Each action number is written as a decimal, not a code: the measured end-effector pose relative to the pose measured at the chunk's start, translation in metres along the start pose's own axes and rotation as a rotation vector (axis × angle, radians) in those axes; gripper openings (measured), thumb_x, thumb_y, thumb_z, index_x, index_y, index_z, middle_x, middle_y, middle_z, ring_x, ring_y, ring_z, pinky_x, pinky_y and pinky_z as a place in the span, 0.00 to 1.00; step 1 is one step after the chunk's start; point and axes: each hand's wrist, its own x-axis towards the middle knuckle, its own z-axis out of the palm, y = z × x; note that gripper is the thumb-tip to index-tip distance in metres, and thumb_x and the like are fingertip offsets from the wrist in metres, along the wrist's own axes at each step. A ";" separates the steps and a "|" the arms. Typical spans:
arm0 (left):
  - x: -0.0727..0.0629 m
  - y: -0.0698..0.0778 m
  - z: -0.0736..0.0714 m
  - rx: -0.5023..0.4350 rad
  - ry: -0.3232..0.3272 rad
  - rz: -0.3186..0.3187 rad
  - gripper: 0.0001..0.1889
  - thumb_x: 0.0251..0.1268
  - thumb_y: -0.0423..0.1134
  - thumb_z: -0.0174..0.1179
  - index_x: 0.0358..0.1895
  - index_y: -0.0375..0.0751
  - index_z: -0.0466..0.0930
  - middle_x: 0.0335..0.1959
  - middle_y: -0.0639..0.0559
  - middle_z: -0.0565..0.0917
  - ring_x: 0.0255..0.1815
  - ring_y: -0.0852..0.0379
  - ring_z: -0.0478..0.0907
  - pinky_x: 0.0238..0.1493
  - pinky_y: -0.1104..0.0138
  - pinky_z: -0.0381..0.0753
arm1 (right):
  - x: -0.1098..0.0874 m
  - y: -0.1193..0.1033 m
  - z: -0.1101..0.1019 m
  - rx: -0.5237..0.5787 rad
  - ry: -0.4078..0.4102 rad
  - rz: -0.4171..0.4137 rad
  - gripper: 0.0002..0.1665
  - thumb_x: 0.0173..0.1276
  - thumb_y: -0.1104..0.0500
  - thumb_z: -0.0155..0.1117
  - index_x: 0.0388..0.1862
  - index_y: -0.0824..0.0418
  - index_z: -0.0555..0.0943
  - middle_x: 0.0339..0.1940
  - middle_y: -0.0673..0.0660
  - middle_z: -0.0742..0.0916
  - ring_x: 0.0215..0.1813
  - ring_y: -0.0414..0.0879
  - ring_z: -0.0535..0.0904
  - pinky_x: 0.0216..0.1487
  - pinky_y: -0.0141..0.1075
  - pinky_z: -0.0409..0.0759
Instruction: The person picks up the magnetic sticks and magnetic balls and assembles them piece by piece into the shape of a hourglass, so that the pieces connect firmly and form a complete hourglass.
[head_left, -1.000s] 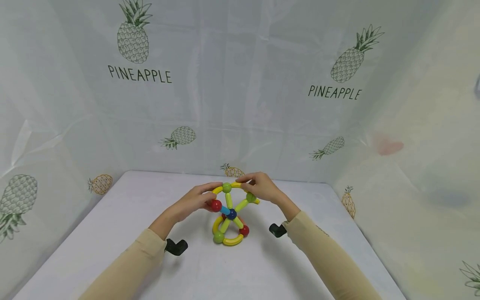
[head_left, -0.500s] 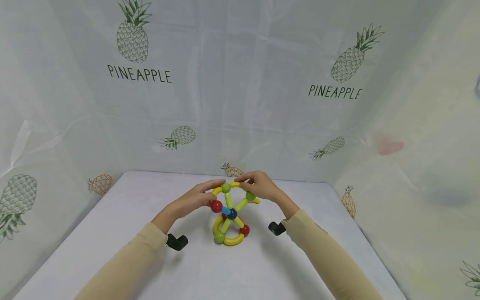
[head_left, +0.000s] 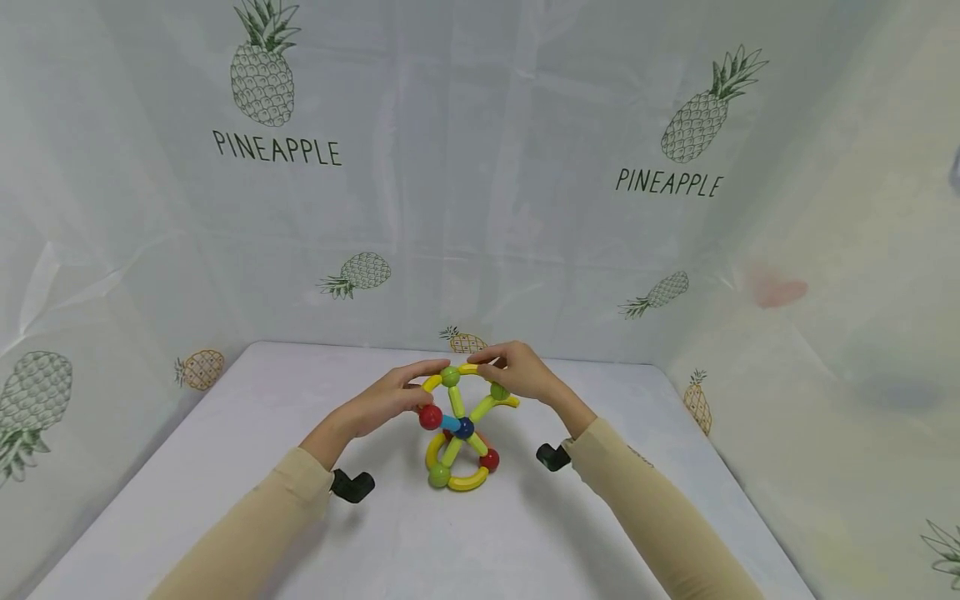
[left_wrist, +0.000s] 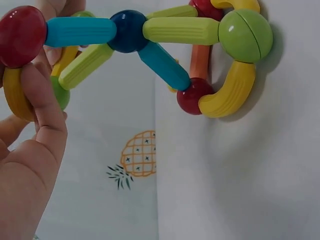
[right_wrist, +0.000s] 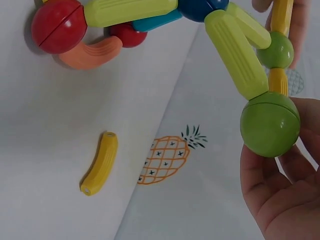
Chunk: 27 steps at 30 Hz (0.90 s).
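Note:
A toy of coloured rods and balls stands on the table, its dark blue ball [head_left: 464, 428] at the centre of green and blue rods. The lower ring of curved rods and balls rests on the tabletop. My left hand [head_left: 386, 402] pinches a yellow curved rod [left_wrist: 19, 95] just under a red ball [left_wrist: 21, 36] at the toy's upper left. At the upper right, my right hand [head_left: 519, 372] holds a yellow curved rod [head_left: 469, 368] between thumb and fingers, beside a green ball [right_wrist: 270, 124]. That ball partly hides the right fingers in the right wrist view.
A loose yellow curved rod [right_wrist: 100, 163] lies on the white table [head_left: 420, 550] behind the toy. A pineapple-print sheet [head_left: 480, 208] hangs at the table's back and sides. Black camera mounts [head_left: 352, 486] stick out from both wrists.
The toy's upper part has shifted very slightly left, with the left red ball a little lower. Both hands keep their hold, nearly still.

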 end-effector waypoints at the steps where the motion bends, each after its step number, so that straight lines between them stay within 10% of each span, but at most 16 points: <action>1: 0.000 0.000 0.000 -0.004 -0.005 0.001 0.35 0.75 0.42 0.58 0.83 0.56 0.63 0.81 0.50 0.67 0.58 0.48 0.82 0.72 0.44 0.75 | -0.001 0.000 0.000 -0.002 -0.001 -0.001 0.15 0.80 0.57 0.66 0.61 0.52 0.89 0.54 0.52 0.90 0.47 0.52 0.86 0.42 0.35 0.88; 27: -0.009 -0.001 0.002 -0.010 0.026 -0.004 0.34 0.78 0.40 0.57 0.84 0.55 0.62 0.80 0.48 0.68 0.59 0.48 0.82 0.72 0.47 0.77 | -0.029 0.083 -0.006 -0.053 0.080 0.143 0.19 0.79 0.59 0.66 0.66 0.55 0.84 0.63 0.59 0.87 0.60 0.54 0.85 0.57 0.47 0.88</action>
